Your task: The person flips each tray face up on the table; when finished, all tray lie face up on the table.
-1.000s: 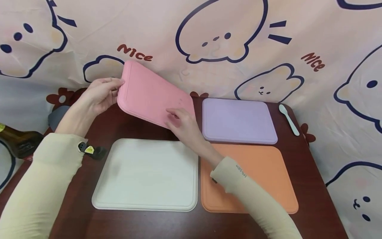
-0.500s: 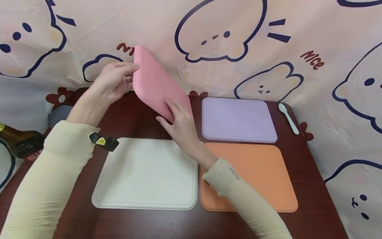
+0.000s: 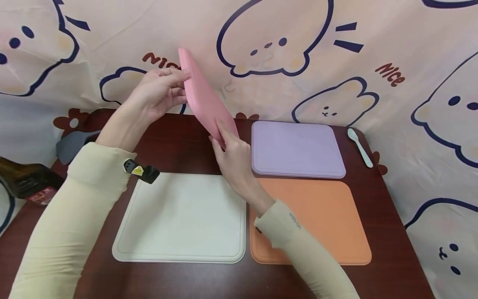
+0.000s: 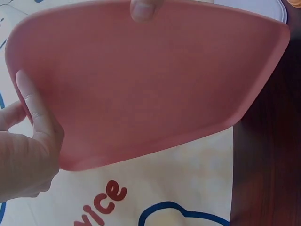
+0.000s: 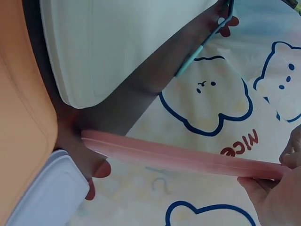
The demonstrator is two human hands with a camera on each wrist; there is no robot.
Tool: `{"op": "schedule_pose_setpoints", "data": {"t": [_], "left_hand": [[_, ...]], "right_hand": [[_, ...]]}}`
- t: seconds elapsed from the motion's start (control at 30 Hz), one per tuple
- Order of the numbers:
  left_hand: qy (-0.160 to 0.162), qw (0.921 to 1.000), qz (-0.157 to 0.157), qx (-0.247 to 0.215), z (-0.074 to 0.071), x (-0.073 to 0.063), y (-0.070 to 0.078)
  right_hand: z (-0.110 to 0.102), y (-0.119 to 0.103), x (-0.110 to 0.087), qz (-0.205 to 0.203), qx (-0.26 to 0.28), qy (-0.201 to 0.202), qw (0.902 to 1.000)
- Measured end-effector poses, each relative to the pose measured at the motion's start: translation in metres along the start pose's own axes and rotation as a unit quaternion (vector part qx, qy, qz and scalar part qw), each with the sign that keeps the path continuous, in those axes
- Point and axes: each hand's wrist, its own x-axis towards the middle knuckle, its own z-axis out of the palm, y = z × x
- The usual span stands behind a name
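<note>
A pink tray (image 3: 209, 99) with rounded corners is tilted steeply above the back of the table. My left hand (image 3: 158, 93) pinches its upper end, thumb on one side and fingers on the other. Lower down, my right hand (image 3: 235, 160) grips the tray near its lower corner between thumb and fingers. The left wrist view shows the broad face and low rim of the pink tray (image 4: 150, 84), with a thumb tip (image 4: 143, 9) over its top edge. Seen edge-on in the right wrist view, the pink tray (image 5: 178, 155) has a hand (image 5: 282, 197) at its right end.
A white tray (image 3: 183, 220) lies at the front left, an orange tray (image 3: 310, 220) at the front right. Behind the orange one is a purple tray (image 3: 296, 149), with a pale spoon (image 3: 359, 147) beside it. A grey utensil (image 3: 72, 145) and a dark bottle (image 3: 31, 182) are at left.
The pink tray's left end has risen and swung right, so the tray stands steeper and more edge-on. My left hand moved up and right with it; my right fingers closed from a loose touch into a grip.
</note>
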Motion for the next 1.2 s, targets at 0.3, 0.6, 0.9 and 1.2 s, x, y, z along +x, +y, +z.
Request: {"op": "schedule_pose_setpoints", "data": {"t": [0.3,0.6,0.9,1.2], "left_hand": [[-0.007,0.9996,0.026,0.000,0.014,0.005,-0.004],[-0.006,0.9994,0.033,-0.006,0.017,0.006,-0.004],[-0.040,0.9982,0.018,0.042,0.018,0.011,-0.007],[-0.030,0.9972,0.012,0.067,0.000,0.007,-0.017]], "right_hand": [[-0.006,0.004,0.002,0.019,-0.047,0.054,0.9973],[-0.011,0.001,0.005,-0.002,-0.067,0.067,0.9955],[-0.015,0.007,0.004,0.023,-0.039,0.106,0.9933],[-0.019,0.011,0.004,0.058,-0.010,0.120,0.9910]]}}
